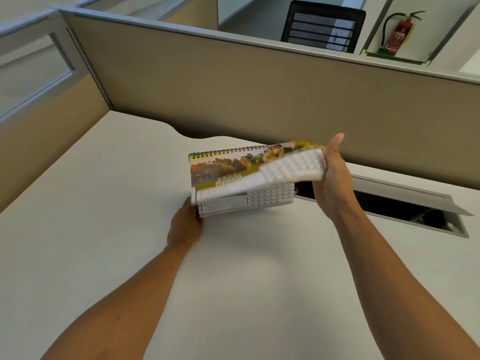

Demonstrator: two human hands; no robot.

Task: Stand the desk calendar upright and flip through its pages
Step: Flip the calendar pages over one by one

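Observation:
A spiral-bound desk calendar (223, 172) stands upright on the white desk (104, 229), its black wire binding on top. The front page shows a landscape photo above a date grid. My left hand (184, 224) grips the calendar's lower left corner at the base. My right hand (332, 178) holds the right edge of the front page (293, 165), which is lifted and curled upward, blurred by motion. Another date grid shows on the page beneath it.
A beige cubicle partition (259, 94) runs along the desk's far edge and left side. An open cable tray (405, 211) with a raised grey lid sits in the desk at right. Beyond the partition are a black mesh chair (322, 27) and a red fire extinguisher (397, 35).

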